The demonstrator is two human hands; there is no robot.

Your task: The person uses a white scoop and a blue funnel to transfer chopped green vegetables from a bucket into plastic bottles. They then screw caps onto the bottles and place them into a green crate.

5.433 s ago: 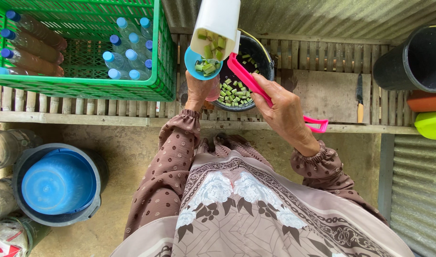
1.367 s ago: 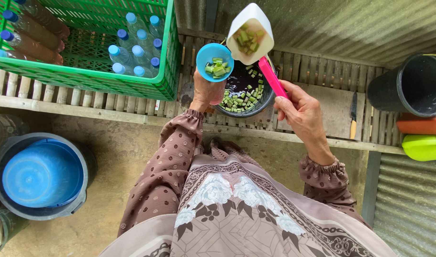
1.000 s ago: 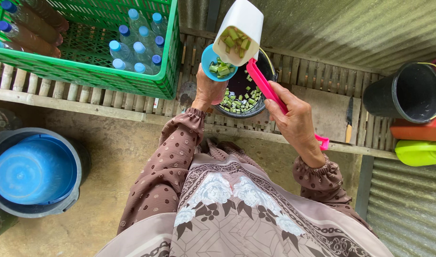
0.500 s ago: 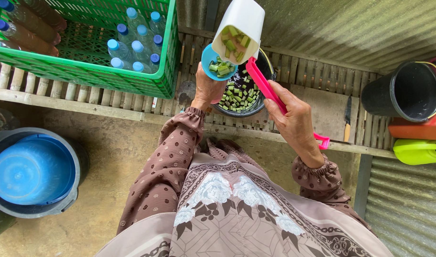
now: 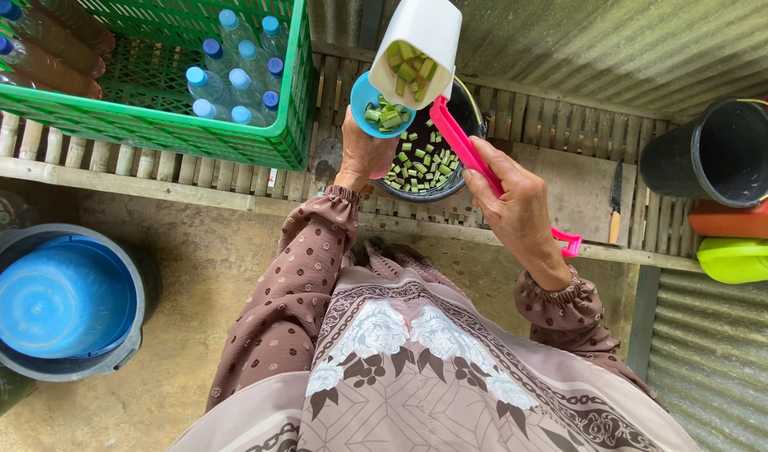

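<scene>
On the slatted wooden bench (image 5: pixel 560 180), at its left end, the green plastic crate (image 5: pixel 191 138) holds capped bottles (image 5: pixel 233 79). The left hand (image 5: pixel 363 155) grips a small blue funnel (image 5: pixel 376 105) with green cut pieces, above the dark bowl (image 5: pixel 426 163) of the same pieces. The right hand (image 5: pixel 514 205) is closed on the pink handle of the white scoop (image 5: pixel 417 50), whose mouth tilts down, touching the funnel's rim. A black bucket (image 5: pixel 719 155) stands at the right end.

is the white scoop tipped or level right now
Tipped. The white scoop has its open mouth tilted down over the blue funnel, green pieces showing at its lip. The right hand holds its pink handle.
</scene>
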